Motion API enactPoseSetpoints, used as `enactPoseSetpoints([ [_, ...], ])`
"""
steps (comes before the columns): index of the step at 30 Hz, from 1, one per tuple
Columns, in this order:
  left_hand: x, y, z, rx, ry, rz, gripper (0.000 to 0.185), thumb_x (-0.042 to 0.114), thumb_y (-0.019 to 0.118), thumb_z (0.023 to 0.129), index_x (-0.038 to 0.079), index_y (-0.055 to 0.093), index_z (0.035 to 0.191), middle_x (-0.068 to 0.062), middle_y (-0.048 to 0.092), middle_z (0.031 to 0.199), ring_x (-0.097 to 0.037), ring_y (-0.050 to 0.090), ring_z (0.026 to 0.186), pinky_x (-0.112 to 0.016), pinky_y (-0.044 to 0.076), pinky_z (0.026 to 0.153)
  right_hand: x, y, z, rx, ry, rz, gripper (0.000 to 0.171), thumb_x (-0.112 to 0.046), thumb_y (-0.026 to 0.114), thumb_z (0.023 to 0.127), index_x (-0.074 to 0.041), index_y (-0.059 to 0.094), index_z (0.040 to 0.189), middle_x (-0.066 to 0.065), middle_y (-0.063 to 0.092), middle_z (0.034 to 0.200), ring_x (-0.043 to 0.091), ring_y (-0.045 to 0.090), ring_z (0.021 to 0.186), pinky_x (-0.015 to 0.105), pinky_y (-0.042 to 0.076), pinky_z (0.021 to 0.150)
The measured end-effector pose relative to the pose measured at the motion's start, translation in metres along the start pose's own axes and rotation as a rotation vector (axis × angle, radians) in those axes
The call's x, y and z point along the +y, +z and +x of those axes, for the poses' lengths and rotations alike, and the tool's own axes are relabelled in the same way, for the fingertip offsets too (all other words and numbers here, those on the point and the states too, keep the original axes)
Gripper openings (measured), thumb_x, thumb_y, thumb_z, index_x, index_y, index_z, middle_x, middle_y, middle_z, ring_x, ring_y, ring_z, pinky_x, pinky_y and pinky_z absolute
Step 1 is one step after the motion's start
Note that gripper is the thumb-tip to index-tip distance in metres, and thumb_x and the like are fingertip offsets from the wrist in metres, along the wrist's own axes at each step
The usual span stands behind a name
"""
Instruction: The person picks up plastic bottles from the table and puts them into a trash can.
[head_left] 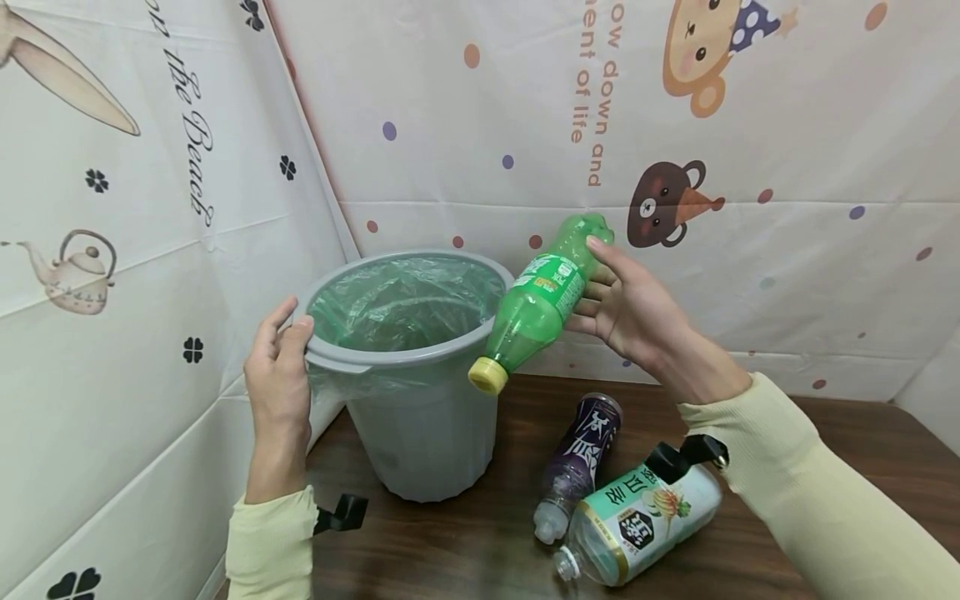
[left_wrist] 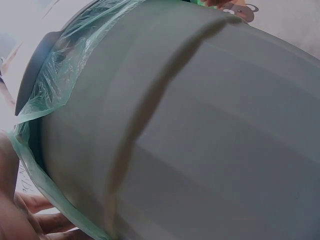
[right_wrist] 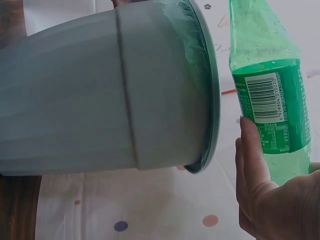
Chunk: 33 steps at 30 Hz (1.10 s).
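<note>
My right hand (head_left: 637,321) grips a green plastic bottle (head_left: 542,296) by its base end, thumb on one side and fingers on the other. Its yellow cap points down and left, close to the right side of the bin's rim. In the right wrist view the green bottle (right_wrist: 267,95) shows its barcode label beside the rim. The grey trash bin (head_left: 427,433) stands upright, lined with a thin green bag (head_left: 405,304). At its left rim my left hand (head_left: 279,383) holds on, thumb at the edge. In the left wrist view its fingers (left_wrist: 50,220) are partly behind the bag's overhang.
On the dark wooden table (head_left: 450,546), right of the bin, lie a bottle with a purple label (head_left: 581,450) and a larger clear bottle with a green and white label (head_left: 637,525). Printed white cloth (head_left: 420,67) hangs behind and to the left.
</note>
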<state>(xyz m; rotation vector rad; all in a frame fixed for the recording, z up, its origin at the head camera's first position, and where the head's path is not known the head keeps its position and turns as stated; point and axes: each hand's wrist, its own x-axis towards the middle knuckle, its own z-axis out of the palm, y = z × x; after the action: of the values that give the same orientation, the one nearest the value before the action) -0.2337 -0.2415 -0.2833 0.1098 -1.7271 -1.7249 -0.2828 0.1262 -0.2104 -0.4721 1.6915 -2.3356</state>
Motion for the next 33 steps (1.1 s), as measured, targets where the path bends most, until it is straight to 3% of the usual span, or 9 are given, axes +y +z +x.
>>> enactPoseSetpoints([
  [8,-0.001,0.001,-0.001,-0.003,0.000,0.007,0.047,0.035,0.058,0.108,0.022,0.058,0.154,-0.014,0.064,0.134,-0.025,0.060,0.120,-0.035,0.043,0.103,0.000,0.011,0.011,0.011,0.003,0.070,0.080,-0.049,0.045,0.113,-0.006,0.005,0.167,0.026,0.021,0.166,0.044,0.036,0.149,0.038,0.058,0.094],
  [24,0.000,0.001,0.000,-0.001,-0.003,0.025,0.047,0.037,0.057,0.109,0.024,0.057,0.155,-0.013,0.063,0.135,-0.021,0.059,0.118,-0.038,0.042,0.106,0.000,0.027,0.030,0.075,0.015,0.153,0.076,-0.045,0.049,0.113,-0.013,0.008,0.169,0.023,0.022,0.167,0.041,0.040,0.149,0.049,0.049,0.105],
  [33,-0.002,0.001,0.000,0.000,0.003,0.018,0.047,0.037,0.057,0.109,0.025,0.057,0.154,-0.012,0.064,0.133,-0.020,0.061,0.114,-0.033,0.044,0.098,0.002,0.037,0.039,0.103,0.002,0.162,0.075,-0.045,0.049,0.113,-0.013,0.011,0.169,0.025,0.024,0.167,0.043,0.042,0.147,0.052,0.048,0.106],
])
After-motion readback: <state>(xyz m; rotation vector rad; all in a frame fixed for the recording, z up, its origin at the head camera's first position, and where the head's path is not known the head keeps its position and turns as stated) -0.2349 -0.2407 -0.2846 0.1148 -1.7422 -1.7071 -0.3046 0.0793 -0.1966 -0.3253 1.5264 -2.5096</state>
